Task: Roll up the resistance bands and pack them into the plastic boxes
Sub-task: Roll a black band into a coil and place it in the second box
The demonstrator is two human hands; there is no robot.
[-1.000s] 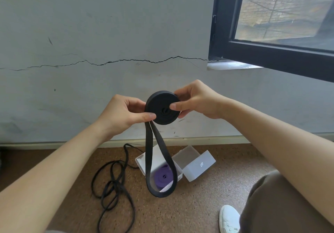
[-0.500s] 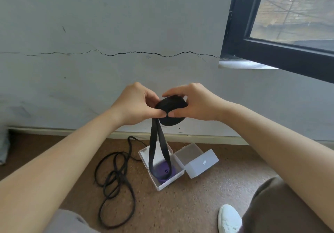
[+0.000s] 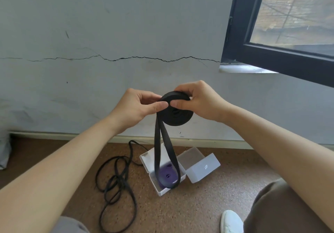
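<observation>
Hands tight around black band roll

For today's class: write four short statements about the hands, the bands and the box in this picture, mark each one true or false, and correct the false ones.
1. The left hand and the right hand both grip the black roll. True.
2. The black band is rolled up completely. False: a long loop hangs down from the roll towards the floor.
3. A purple band, already rolled, lies inside the open box on the floor. True.
4. The thin black band on the floor is neatly coiled inside a box. False: it lies loose in tangled loops on the floor, to the left of the open box.
</observation>
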